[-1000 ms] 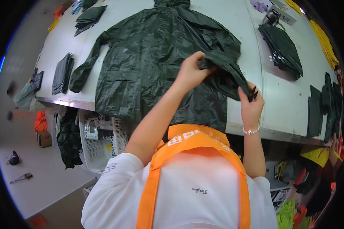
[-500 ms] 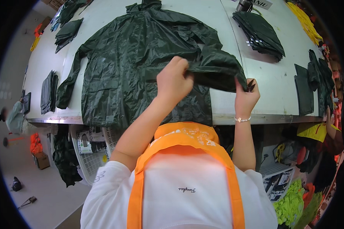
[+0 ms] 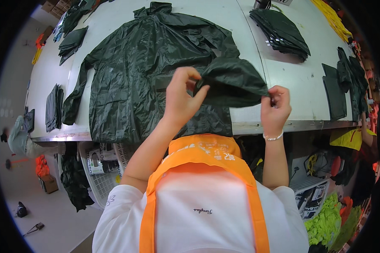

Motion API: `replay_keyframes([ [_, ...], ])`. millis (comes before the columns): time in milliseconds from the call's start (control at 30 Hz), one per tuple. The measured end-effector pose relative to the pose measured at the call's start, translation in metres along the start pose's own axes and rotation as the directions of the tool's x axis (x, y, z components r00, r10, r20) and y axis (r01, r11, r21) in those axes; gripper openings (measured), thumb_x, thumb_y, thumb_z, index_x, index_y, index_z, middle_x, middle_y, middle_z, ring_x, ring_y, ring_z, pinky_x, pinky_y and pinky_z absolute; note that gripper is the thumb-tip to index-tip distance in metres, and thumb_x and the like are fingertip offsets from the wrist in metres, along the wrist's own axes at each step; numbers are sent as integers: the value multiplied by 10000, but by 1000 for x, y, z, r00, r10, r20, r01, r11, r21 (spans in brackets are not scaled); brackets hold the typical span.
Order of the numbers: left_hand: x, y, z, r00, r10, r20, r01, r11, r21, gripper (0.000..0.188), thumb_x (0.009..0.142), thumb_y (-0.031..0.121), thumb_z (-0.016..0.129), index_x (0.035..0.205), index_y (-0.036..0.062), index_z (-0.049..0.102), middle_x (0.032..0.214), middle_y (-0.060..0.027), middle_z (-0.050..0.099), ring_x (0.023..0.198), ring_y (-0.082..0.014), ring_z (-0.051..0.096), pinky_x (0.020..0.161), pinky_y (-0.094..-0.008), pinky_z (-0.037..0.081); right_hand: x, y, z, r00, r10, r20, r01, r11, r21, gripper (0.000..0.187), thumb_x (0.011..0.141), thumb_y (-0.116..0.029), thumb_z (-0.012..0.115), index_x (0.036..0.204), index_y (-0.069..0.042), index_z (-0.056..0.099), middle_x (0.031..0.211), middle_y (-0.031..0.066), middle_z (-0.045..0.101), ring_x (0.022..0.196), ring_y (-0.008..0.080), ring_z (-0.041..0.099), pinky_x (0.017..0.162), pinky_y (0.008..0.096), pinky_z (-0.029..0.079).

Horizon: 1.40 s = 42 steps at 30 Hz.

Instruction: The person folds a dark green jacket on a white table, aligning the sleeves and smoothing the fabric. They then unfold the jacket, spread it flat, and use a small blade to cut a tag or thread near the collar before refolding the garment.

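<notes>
A dark green rain jacket lies spread on the white table, its collar at the far end. One sleeve is lifted off the jacket's right side and stretched between my hands. My left hand has its thumb and fingers curved around the sleeve's inner part, with dark cloth between them. At the cuff end, my right hand pinches the fabric; a beaded bracelet circles that wrist. The other sleeve hangs loosely bent at the left.
Folded dark garments are stacked at the far right, with more dark cloth beyond the right hand. Another folded pile sits at the left edge. White baskets stand under the table. A person's arm shows at far right.
The sleeve's lifted part has opened out into a wider, hollow shape. My left hand has shifted slightly left and its grip has loosened from a fist; my right hand still holds the cuff end.
</notes>
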<state>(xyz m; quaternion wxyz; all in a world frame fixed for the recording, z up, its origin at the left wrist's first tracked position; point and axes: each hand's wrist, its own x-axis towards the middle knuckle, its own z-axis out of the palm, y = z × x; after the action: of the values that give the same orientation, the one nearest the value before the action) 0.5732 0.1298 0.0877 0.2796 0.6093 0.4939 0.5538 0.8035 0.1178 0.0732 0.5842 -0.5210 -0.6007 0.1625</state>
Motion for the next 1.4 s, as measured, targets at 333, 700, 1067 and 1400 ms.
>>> replay_keyframes([
  [333,-13,-9,-1,907,405,119,-420,835,356,249,712,-44,637,926,82,624,844,-69,560,631,-240,580,549,-306,472,-20,0,-11,967,-254,14,249,937,-243,257,723,86,665,931,-35,573,590,25,529,462,115,494,459,209,400],
  [700,-61,-25,-15,772,277,572,-436,886,158,445,766,236,717,1158,61,601,1132,-131,592,994,-300,585,838,-374,475,-61,45,-89,895,278,350,-27,815,-578,101,832,-11,619,930,-18,644,719,170,624,643,215,647,601,275,491],
  [1067,-23,-100,61,404,-670,623,782,607,145,450,901,407,582,1076,-4,624,1015,-101,660,933,-188,616,840,-285,456,-89,30,-61,964,114,239,-54,969,-242,195,780,93,598,934,-19,638,764,51,626,561,84,527,531,199,421],
  [1400,8,-123,44,888,-282,362,325,944,-62,325,883,226,625,1123,7,610,1019,-119,670,948,-189,639,797,-284,493,-130,106,-95,741,660,-126,-668,703,-243,373,900,-121,611,1230,-4,482,956,107,632,876,178,593,775,302,477],
])
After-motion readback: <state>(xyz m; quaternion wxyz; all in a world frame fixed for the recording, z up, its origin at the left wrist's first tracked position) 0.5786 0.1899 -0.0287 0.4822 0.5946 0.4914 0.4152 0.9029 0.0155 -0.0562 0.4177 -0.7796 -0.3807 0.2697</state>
